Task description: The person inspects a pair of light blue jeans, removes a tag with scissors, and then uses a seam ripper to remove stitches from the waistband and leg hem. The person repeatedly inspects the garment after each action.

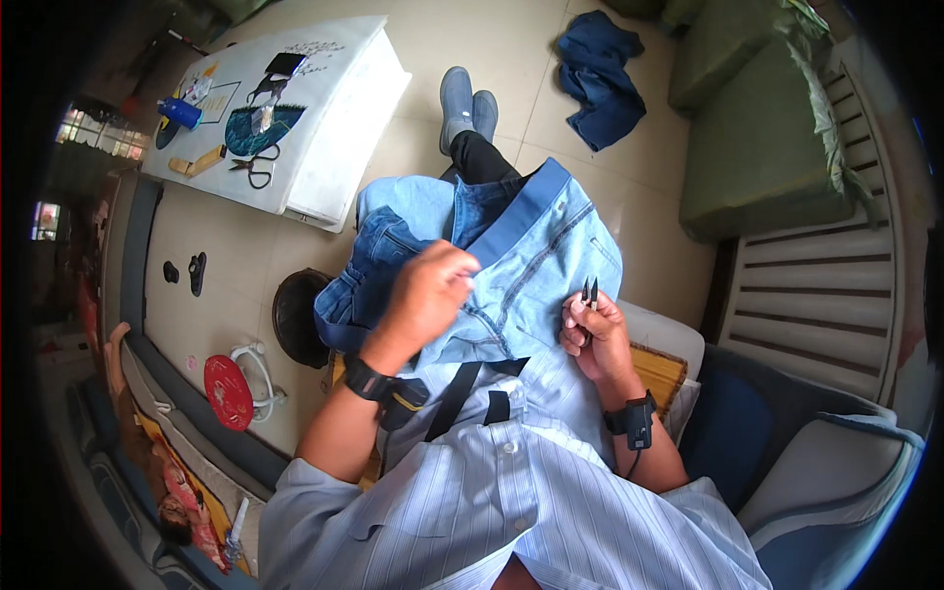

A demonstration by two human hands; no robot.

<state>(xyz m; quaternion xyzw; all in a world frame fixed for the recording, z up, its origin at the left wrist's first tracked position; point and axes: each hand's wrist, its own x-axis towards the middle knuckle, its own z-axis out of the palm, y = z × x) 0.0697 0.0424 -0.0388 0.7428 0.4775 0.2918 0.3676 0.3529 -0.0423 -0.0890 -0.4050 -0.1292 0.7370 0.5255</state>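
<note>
A pair of jeans point(551, 285), turned partly inside out, lies across my lap, pale blue inside with a darker blue waistband and seams. Darker outer denim point(379, 251) shows on its left. My left hand point(433, 290) is over the jeans beside the waistband, its fingers curled and pinched together, slightly blurred; whatever they hold, if anything, cannot be made out. At the right edge of the jeans, my right hand point(593, 329) grips small black thread snips point(590, 292) in its fist, both pointed tips up and a little apart.
A white table point(315, 147) at the far left bears scissors point(256, 167), a blue bottle point(180, 113) and small items. Dark blue clothing point(602, 84) lies on the floor. A black bin point(298, 315) and red stool point(228, 391) stand left. Another person point(157, 462) reclines at lower left.
</note>
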